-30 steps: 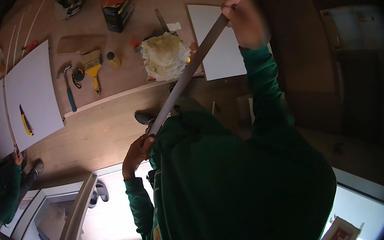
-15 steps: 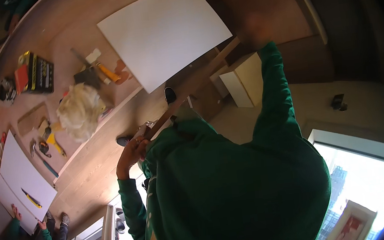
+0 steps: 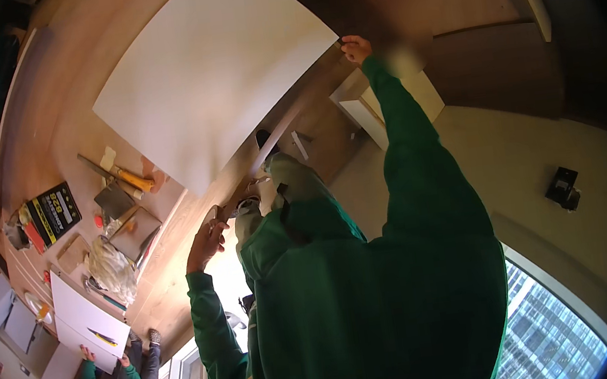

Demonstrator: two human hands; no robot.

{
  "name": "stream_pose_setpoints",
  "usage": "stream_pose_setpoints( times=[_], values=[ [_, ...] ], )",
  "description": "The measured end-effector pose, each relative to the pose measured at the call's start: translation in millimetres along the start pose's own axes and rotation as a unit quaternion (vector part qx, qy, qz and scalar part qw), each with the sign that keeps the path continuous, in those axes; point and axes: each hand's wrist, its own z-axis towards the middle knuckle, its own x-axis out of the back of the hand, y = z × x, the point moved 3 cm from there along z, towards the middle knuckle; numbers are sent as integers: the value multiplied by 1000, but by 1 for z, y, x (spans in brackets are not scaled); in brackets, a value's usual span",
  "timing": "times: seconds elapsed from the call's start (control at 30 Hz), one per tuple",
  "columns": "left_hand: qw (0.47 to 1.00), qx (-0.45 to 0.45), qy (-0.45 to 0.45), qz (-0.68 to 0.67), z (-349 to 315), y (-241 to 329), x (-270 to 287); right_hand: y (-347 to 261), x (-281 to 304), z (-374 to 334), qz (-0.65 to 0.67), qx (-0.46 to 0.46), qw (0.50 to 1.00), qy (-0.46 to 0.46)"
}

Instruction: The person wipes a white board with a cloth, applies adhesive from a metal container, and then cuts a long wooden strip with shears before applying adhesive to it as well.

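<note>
Held a long, thin strip [image 3: 275, 140] slantwise, with the left hand [image 3: 206, 245] gripping its lower end in curled fingers and the right hand [image 3: 356, 49] pinching its upper end, just beside a corner of a large white board [image 3: 207, 80]. Faced a wooden table [image 3: 60, 155] bearing that board and, farther left, a yellow-handled tool [image 3: 134, 181], a dark tin [image 3: 56, 212] and a pale, crumpled bundle [image 3: 111, 268].

Wooden floor [image 3: 170, 293] runs alongside the brown desk [image 3: 52, 148]; a beige wall [image 3: 504, 157] at right carries a black fitting [image 3: 562, 186], and a bright window [image 3: 562, 320] shows a glassy building [image 3: 531, 347] outside
</note>
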Motion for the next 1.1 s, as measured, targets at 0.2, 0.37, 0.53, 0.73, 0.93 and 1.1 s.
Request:
stream_pose_setpoints(
  times=[0.2, 0.37, 0.53, 0.73, 0.93, 1.1],
  values=[
    [1000, -19, 16, 20, 26, 43, -9, 30, 0, 69, -62, 25, 986, 151],
    [993, 64, 49, 87, 64, 79, -11, 40, 17, 85, -139, 10, 966, 217],
    [990, 115, 60, 53, 73, 67, -1, 40, -10, 82, -129, -6, 968, 217],
    [999, 12, -32, -2, 78, 34, 5, 78, 20, 121, -166, 159, 948, 219],
    [988, 86, 26, 124, 92, 59, 23, 74, 104, 143, -216, 127, 942, 225],
    [965, 225, 79, 107, 48, -41, 65, 83, -34, 104, -235, 24, 954, 185]
  ],
)
